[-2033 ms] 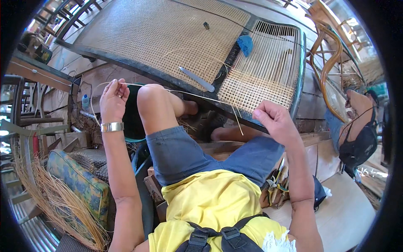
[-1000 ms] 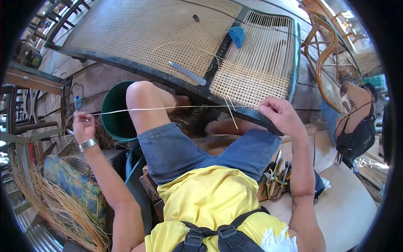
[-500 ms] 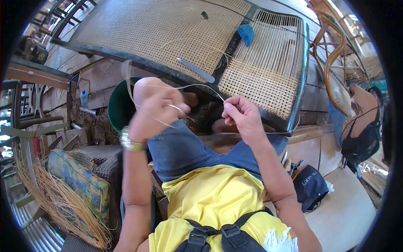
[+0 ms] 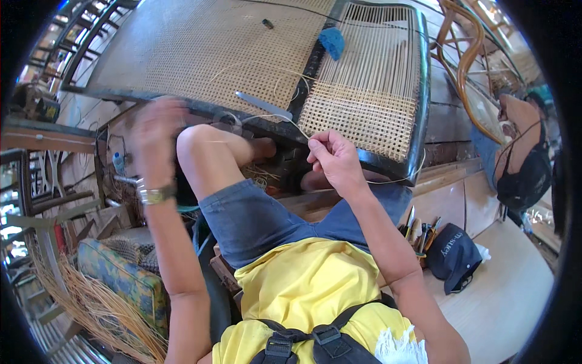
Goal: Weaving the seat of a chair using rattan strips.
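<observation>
The person is sitting on the floor with one knee raised, working at a dark-framed cane panel (image 4: pixel 424 91) that is leaning just ahead of the legs. The right hand (image 4: pixel 336 159) is pinching a thin pale cane strand (image 4: pixel 285 119) between thumb and fingertips, fingers curled tight on it, just in front of the frame's lower rail. From the pinch the strand is running up and left, past a flat metal tool (image 4: pixel 264 105) lying on the woven part.

Half a second ago both hands were close together over the knee; now the left hand (image 4: pixel 156 136) is swinging out to the left, blurred by motion, so I cannot tell how its fingers are set or whether it is holding the strand. The right hand is staying near the same spot.

A blue rag (image 4: pixel 331 41) is lying on the frame's middle bar. A dark cap (image 4: pixel 453 255) is lying on the floor beside the right elbow.
</observation>
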